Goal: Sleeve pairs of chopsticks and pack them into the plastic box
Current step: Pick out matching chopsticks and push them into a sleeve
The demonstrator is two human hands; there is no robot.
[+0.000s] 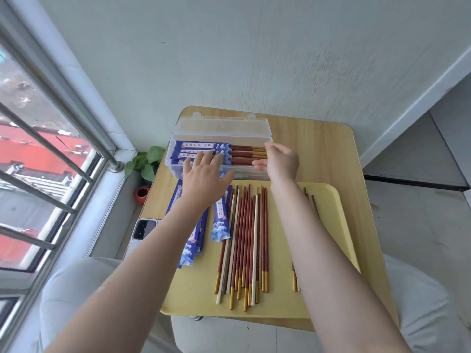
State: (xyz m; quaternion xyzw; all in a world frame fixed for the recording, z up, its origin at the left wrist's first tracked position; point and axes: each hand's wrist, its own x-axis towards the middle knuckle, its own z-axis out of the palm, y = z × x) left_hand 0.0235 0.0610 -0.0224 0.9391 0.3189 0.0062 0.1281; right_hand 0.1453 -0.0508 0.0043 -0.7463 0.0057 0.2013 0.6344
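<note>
A clear plastic box (178,138) stands open at the table's far side, its lid tipped back. Several sleeved pairs of chopsticks (204,149) lie inside, blue sleeves to the left, red and gold ends to the right. My left hand (204,178) reaches over the box's front wall with straight fingers resting on the sleeves. My right hand (279,160) hovers at the box's right end, its fingers loosely bent by the chopstick ends; no grip shows. Loose red, white and brown chopsticks (247,240) lie on a yellow tray (331,225). Empty blue sleeves (220,220) lie left of them.
The wooden table (318,149) stands against a white wall. A phone (144,229) lies at its left edge. A few more chopsticks (294,276) lie partly under my right forearm. A potted plant (145,164) sits on the floor by the barred window (51,161).
</note>
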